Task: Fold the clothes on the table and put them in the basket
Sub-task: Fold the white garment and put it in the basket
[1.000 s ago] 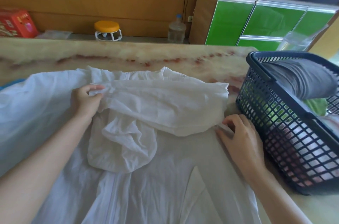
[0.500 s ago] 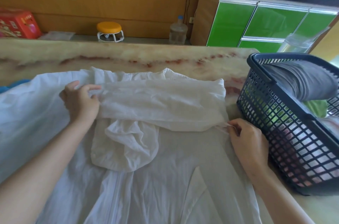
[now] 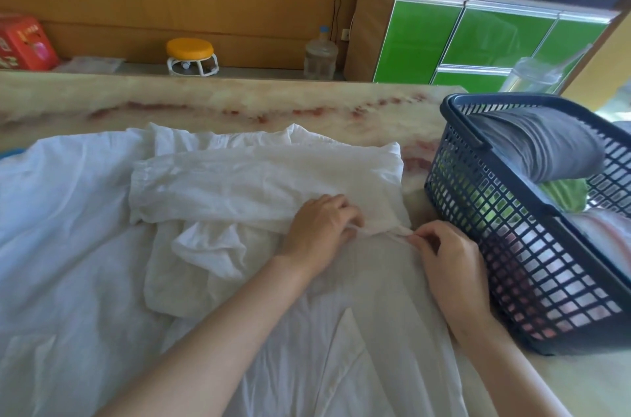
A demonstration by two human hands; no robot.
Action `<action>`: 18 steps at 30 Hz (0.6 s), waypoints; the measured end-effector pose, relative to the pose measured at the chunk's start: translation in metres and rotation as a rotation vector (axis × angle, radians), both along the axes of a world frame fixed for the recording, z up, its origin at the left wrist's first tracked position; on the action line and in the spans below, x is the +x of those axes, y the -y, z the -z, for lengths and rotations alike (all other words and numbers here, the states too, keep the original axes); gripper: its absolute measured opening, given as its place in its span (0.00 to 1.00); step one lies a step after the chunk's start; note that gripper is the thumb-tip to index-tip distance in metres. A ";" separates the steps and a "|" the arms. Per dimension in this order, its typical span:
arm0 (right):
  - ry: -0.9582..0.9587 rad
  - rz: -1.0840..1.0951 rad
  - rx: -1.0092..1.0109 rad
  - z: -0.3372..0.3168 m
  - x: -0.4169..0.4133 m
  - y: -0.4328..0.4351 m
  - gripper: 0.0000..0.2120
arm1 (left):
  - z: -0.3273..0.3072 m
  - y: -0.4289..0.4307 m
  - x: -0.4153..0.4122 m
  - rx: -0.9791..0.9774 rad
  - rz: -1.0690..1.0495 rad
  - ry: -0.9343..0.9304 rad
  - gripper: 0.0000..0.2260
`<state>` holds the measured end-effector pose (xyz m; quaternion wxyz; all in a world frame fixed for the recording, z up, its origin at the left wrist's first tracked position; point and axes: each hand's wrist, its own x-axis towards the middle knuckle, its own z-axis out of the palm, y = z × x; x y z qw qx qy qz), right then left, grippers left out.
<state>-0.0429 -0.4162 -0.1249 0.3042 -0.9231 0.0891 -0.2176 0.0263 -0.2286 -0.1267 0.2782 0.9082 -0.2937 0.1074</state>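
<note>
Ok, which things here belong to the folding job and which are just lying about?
Job: white garment, held by left hand and right hand; basket with folded grey cloth; table.
Lying about: orange stool, water bottle, red box, green cabinet.

Illumination: bright, diffuse daylight; shadows are soft and faint. The white garment point(image 3: 68, 211) is close to overexposure at left, with a bluish cast and little fold detail. The green cabinet doors point(image 3: 495, 37) carry glossy reflections. Wide-angle distortion bows the far edge of the tabletop point(image 3: 239, 99) and tilts verticals at right. Overall sharpness is soft; the basket point(image 3: 512, 280) mesh shows slight smear.
</note>
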 end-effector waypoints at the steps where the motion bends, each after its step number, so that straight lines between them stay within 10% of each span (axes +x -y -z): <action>1: -0.004 0.010 0.005 0.000 -0.001 0.002 0.03 | -0.001 -0.002 0.002 -0.026 -0.043 0.018 0.05; 6: 0.018 -0.013 0.011 0.003 -0.006 0.005 0.07 | -0.015 -0.005 0.008 -0.146 -0.223 0.093 0.02; 18: -0.188 -0.294 -0.533 -0.006 0.004 -0.009 0.20 | 0.002 -0.002 0.009 0.473 -0.074 -0.378 0.23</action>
